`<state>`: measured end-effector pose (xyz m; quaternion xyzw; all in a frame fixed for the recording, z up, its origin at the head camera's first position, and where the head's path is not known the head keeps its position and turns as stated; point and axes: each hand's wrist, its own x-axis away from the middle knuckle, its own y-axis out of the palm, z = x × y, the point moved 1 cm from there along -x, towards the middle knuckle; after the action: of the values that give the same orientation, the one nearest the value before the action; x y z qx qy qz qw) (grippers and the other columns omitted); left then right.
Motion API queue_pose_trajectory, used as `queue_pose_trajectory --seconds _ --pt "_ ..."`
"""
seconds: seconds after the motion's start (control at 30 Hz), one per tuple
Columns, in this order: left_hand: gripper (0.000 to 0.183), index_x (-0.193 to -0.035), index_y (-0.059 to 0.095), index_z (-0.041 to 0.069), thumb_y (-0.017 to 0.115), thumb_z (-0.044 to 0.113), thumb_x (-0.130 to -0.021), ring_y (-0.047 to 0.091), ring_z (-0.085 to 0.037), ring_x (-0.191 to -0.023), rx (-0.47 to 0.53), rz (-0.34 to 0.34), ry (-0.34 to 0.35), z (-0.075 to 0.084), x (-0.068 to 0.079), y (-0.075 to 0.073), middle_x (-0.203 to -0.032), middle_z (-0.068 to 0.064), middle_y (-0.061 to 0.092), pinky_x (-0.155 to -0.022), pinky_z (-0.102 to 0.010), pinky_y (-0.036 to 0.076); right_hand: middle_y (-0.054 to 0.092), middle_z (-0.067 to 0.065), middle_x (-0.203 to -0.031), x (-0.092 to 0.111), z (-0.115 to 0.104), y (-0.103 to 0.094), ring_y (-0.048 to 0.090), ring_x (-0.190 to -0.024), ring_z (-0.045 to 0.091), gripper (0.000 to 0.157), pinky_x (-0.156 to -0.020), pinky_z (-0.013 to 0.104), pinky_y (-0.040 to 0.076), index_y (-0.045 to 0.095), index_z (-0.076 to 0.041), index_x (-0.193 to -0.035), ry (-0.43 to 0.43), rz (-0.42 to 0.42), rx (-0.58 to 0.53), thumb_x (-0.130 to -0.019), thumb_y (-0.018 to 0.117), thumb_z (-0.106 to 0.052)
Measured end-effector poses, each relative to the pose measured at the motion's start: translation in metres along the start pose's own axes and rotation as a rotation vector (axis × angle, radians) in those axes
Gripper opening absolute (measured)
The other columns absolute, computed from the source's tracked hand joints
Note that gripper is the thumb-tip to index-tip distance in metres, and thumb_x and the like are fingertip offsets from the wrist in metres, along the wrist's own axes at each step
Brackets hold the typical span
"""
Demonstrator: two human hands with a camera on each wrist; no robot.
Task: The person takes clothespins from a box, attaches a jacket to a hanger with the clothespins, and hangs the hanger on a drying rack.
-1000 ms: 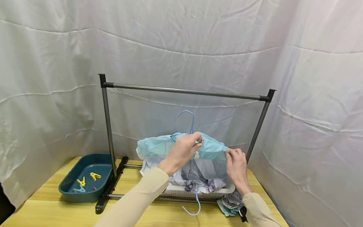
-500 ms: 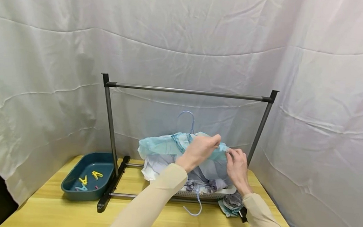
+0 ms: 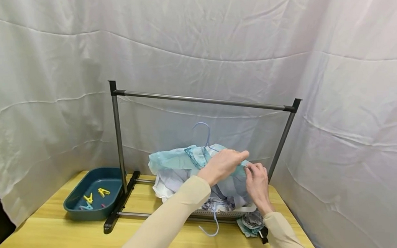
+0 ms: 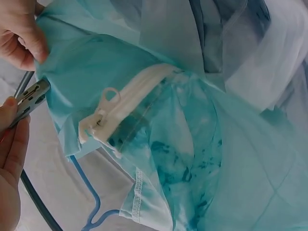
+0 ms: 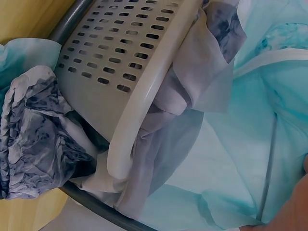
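Left hand [image 3: 222, 165], angled rightward, pinches a metal clip [image 4: 34, 98] near the right hand [image 3: 258, 185], which pinches the turquoise garment [image 4: 101, 60].

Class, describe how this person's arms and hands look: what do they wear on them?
Both forearms are in long, plain beige sleeves, the left sleeve and right sleeve, slightly creased and ending near the wrists; no print or marking shows on them. The left hand and right hand are bare, with no gloves.

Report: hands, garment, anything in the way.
Left hand gripping metal clip. Right hand pinching blue garment. Hanger hook sticking out above. Pale clothes, basket close below.
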<state>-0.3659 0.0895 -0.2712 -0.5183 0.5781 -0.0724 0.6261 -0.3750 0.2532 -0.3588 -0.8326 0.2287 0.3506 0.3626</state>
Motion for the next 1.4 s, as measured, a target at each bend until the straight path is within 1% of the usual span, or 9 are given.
queue_pose_trajectory --seconds 0.13,0.43,0.53,0.67,0.93,1.03,1.23,1.33,1.4 --pt "0.027 -0.097 0.05 0.015 0.049 -0.011 -0.092 0.041 -0.009 -0.055 -0.016 -0.024 0.007 -0.004 0.0 0.0 -0.062 0.005 0.046 -0.052 -0.018 0.032 0.058 0.016 -0.104 0.0 -0.001 -0.001 0.049 -0.096 0.032 0.018 -0.078 0.044 0.041 0.067 0.002 -0.106 -0.006 -0.006 -0.004 -0.099 0.057 -0.012" --pt "0.018 -0.106 0.051 0.015 0.049 -0.001 -0.099 0.057 -0.015 -0.067 -0.065 -0.087 -0.004 -0.011 -0.001 -0.001 -0.075 0.003 0.063 -0.06 -0.025 0.047 0.059 0.016 -0.102 0.002 -0.001 0.001 0.05 -0.094 0.031 0.015 -0.077 0.042 0.041 0.069 0.002 -0.103 -0.057 0.021 0.002 -0.097 0.06 -0.01" --pt "0.022 -0.114 0.054 0.016 0.05 0.0 -0.099 0.063 -0.016 -0.079 -0.085 -0.121 -0.012 -0.01 -0.002 -0.003 -0.092 0.003 0.069 -0.069 -0.027 0.052 0.059 0.016 -0.101 0.002 -0.001 0.002 0.05 -0.093 0.032 0.016 -0.076 0.043 0.041 0.068 0.002 -0.103 -0.065 0.03 0.0 -0.097 0.059 -0.009" --pt "0.027 -0.123 0.056 0.018 0.051 0.004 -0.1 0.066 -0.016 -0.095 -0.098 -0.16 -0.035 -0.007 -0.002 -0.002 -0.116 0.002 0.068 -0.08 -0.028 0.055 0.059 0.016 -0.1 0.003 0.001 0.002 0.05 -0.092 0.032 0.017 -0.075 0.043 0.041 0.068 0.003 -0.104 -0.057 0.035 0.003 -0.097 0.059 -0.009" --pt "0.041 -0.14 0.047 0.012 0.051 0.004 -0.1 0.061 -0.019 -0.12 -0.1 -0.148 -0.092 -0.007 0.001 0.001 -0.137 -0.003 0.06 -0.096 -0.029 0.052 0.058 0.018 -0.102 0.003 0.002 0.003 0.051 -0.094 0.035 0.02 -0.078 0.046 0.042 0.068 0.005 -0.107 -0.018 0.015 0.003 -0.099 0.057 -0.009" --pt "0.037 -0.135 0.051 0.01 0.051 0.002 -0.1 0.059 -0.02 -0.122 -0.085 -0.115 -0.097 -0.009 0.003 0.002 -0.137 -0.005 0.06 -0.099 -0.028 0.05 0.058 0.018 -0.103 0.003 0.002 0.002 0.051 -0.096 0.034 0.02 -0.079 0.046 0.041 0.067 0.005 -0.108 0.007 0.004 0.0 -0.099 0.057 -0.01" --pt "0.015 -0.103 0.061 0.011 0.049 0.003 -0.101 0.066 -0.018 -0.102 -0.04 -0.046 -0.112 -0.012 0.006 0.005 -0.111 0.0 0.069 -0.083 -0.027 0.055 0.058 0.017 -0.103 0.004 0.003 0.002 0.051 -0.097 0.034 0.02 -0.078 0.045 0.041 0.068 0.003 -0.108 0.023 -0.002 0.0 -0.099 0.058 -0.01" --pt "0.016 -0.103 0.063 0.012 0.05 0.004 -0.101 0.067 -0.017 -0.1 -0.025 -0.038 -0.137 -0.013 0.008 0.006 -0.107 0.001 0.07 -0.081 -0.026 0.055 0.058 0.017 -0.103 0.004 0.003 0.002 0.051 -0.097 0.033 0.019 -0.078 0.045 0.041 0.067 0.003 -0.108 0.028 -0.004 -0.001 -0.099 0.057 -0.011" --pt "0.019 -0.11 0.065 0.013 0.051 0.004 -0.101 0.067 -0.016 -0.103 -0.031 -0.041 -0.156 -0.014 0.011 0.005 -0.113 0.0 0.071 -0.086 -0.025 0.055 0.058 0.017 -0.103 0.004 0.003 0.003 0.051 -0.097 0.033 0.019 -0.078 0.045 0.041 0.068 0.004 -0.107 0.03 -0.003 -0.002 -0.099 0.057 -0.011"
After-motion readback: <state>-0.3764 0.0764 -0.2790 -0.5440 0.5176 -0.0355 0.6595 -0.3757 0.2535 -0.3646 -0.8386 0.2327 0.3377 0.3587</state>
